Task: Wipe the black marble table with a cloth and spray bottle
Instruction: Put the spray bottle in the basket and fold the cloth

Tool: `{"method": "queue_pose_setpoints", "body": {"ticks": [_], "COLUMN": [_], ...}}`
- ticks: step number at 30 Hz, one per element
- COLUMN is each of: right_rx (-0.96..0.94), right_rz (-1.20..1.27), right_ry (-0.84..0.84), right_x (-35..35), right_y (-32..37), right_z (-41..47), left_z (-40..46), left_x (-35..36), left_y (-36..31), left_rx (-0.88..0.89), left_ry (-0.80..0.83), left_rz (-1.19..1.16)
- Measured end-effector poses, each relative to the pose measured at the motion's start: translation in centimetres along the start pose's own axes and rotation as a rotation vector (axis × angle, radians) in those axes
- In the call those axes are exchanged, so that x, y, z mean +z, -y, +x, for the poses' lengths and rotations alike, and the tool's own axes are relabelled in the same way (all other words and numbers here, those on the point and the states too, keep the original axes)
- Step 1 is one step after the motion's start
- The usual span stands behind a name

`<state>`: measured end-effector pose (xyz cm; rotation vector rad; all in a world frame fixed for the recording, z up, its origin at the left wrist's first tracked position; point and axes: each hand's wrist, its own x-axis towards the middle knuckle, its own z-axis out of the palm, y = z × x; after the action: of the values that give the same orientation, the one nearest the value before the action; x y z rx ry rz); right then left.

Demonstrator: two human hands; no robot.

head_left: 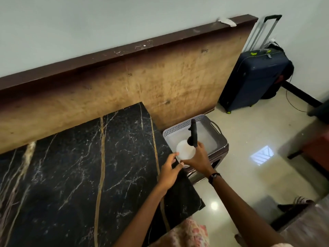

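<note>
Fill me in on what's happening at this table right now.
A person stands at the corner of the black marble table. Their right hand grips the black head of a white spray bottle over a grey basket beside the table. The left hand touches the bottle's side. No cloth is in hand, and wiping hasn't begun.

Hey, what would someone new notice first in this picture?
Probably the black marble table with gold and white veins filling the lower left. At its right edge, the right hand grips a white spray bottle over a grey basket, the left hand beside the bottle. A navy suitcase stands in the far corner.
</note>
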<state>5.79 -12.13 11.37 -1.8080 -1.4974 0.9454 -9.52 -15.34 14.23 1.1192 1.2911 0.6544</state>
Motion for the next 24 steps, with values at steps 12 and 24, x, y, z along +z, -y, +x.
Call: {"method": "queue_pose_setpoints", "body": {"ticks": [12, 24], "right_rx": [-0.057, -0.13], "right_rz": [-0.13, -0.1], "right_ry": [0.247, 0.326], "right_x": [1.5, 5.8], "right_y": [-11.3, -16.3], "right_z": [11.8, 16.5], "left_z": [11.5, 15.7], "left_x": [5.2, 6.1], "left_y": [1.6, 2.6], "left_rx": [-0.256, -0.309], "left_ry": [-0.283, -0.413], "left_rz": [-0.255, -0.382]}}
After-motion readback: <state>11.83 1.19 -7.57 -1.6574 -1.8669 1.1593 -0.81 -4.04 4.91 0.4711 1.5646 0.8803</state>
